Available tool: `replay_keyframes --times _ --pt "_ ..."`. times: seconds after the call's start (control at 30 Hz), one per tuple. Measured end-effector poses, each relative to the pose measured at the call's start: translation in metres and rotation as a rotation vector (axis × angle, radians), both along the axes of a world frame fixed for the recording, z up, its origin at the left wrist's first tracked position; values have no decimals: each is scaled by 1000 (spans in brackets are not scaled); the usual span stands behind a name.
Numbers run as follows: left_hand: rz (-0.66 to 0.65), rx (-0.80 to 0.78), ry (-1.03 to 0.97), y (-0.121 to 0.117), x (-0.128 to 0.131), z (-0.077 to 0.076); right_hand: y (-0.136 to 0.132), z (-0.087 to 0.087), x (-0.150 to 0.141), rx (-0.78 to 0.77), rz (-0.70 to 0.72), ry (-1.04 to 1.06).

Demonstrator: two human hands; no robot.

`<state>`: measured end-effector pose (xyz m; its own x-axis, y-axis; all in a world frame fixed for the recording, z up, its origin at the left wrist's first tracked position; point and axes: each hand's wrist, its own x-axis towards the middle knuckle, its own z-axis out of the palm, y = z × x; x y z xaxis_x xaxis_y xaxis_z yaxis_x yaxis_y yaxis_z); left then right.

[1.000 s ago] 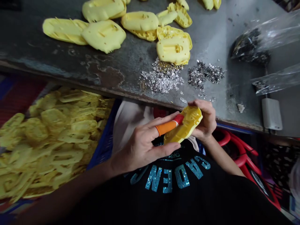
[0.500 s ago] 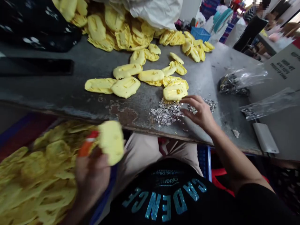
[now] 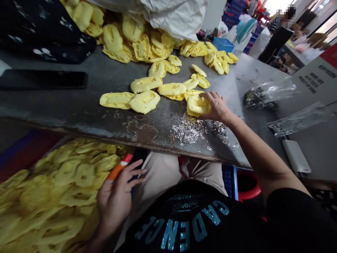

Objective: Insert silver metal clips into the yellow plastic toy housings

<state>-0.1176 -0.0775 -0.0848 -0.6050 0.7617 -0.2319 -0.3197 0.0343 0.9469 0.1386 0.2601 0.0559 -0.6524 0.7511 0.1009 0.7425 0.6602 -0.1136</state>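
My right hand (image 3: 217, 106) is closed on the right end of a yellow oval molded piece (image 3: 197, 106) with a hollow in its middle, at the edge of a pile of small shiny metal bits (image 3: 188, 130). My left hand (image 3: 118, 193) is open below the table edge, fingers spread. An orange and red tube-like thing (image 3: 121, 167) runs along one of its fingers; whether it is a finger wrap or a tool I cannot tell. Beneath that hand is a bin heaped with yellow pieces (image 3: 85, 174). More yellow pieces (image 3: 144, 102) lie on the table.
A large yellow heap (image 3: 113, 38) lies at the back under a white sack (image 3: 173, 17). A black phone (image 3: 44, 79) is at left. Clear bags of metal bits (image 3: 260, 96), a white power bank (image 3: 296, 156) and a carton (image 3: 321, 82) stand at right. A person sits far off.
The yellow piece in my left hand has left it, and its fingers have spread. My right hand has moved up slightly and closed on the yellow piece by the metal bits.
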Motion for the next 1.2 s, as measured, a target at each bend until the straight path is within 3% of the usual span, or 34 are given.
replay_keyframes --times 0.1,0.2,0.3,0.4,0.53,0.67,0.73,1.03,1.13,1.2 --pt "-191 144 203 20 35 37 -47 3 11 -79 130 312" --pt "-388 343 329 37 60 63 -121 -7 12 -278 349 542" --pt "-460 372 273 45 79 71 -185 -25 10 -429 335 606" --pt "-515 324 130 41 93 75 -215 -41 25 -468 262 634" --pt "-488 201 -113 38 101 85 -215 -51 88 -345 166 596" --pt "-472 51 -317 48 100 89 -194 -59 158 -44 -292 498" --pt "-474 -50 -398 52 101 89 -184 -63 176 3 -410 413" --pt "-528 -192 -465 57 104 85 -161 -68 156 -5 -472 219" --pt "-565 -217 -524 57 102 80 -167 -60 155 -4 -388 296" --pt "-623 -222 -586 58 104 80 -176 -51 150 -25 -259 418"
